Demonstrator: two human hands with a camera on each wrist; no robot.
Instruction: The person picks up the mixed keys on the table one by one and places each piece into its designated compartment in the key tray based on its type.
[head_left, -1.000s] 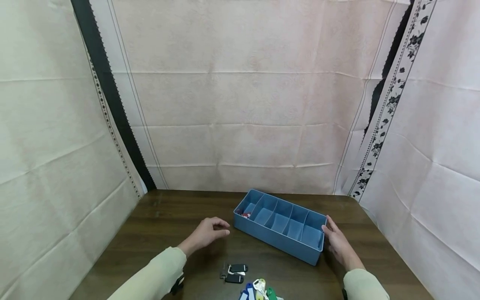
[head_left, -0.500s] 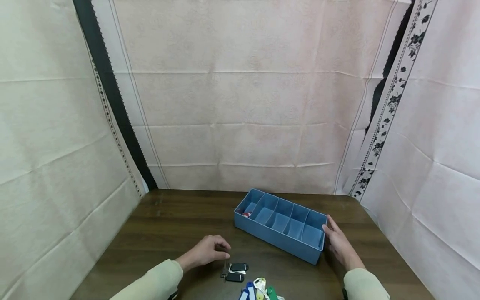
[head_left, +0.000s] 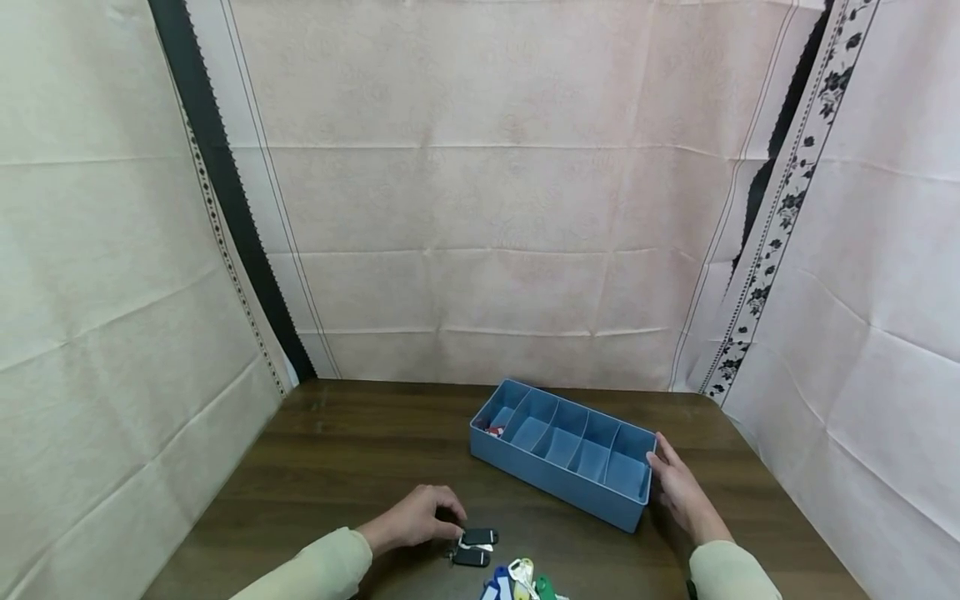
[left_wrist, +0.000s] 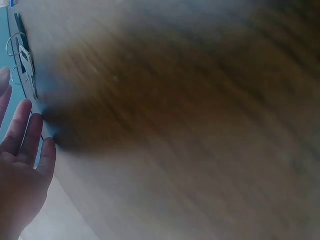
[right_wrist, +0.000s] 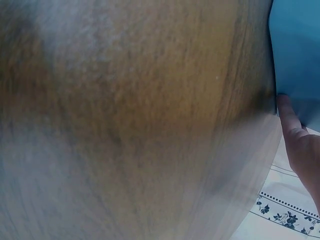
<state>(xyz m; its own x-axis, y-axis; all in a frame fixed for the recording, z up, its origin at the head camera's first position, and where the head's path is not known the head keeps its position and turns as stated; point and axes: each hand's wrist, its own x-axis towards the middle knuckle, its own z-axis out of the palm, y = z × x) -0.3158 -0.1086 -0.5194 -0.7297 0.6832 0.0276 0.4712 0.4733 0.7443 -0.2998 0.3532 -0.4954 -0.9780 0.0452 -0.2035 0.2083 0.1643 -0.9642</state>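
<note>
My left hand (head_left: 422, 521) reaches down to two keys with black tags (head_left: 480, 536), its thumb tip right at the upper tag. In the left wrist view the fingers (left_wrist: 32, 132) are spread and slightly bent, beside metal rings and keys (left_wrist: 26, 57). A blue divided storage box (head_left: 555, 485) stands slanted on the table. At its right end, my right hand (head_left: 681, 493) holds the end wall, thumb over the rim and fingers outside. The right wrist view shows one finger (right_wrist: 286, 110) straight along the box's outer wall.
Several keys with blue, white, yellow and green tags (head_left: 517, 582) lie at the table's front edge of view. Small red and white items (head_left: 495, 431) sit in the box's leftmost compartment. Pale cloth (head_left: 487, 208) hangs around the dark wooden table (head_left: 360, 417).
My left hand has come down and toward me, from beside the box's left end to the black-tagged keys. My right hand and the box stay in place.
</note>
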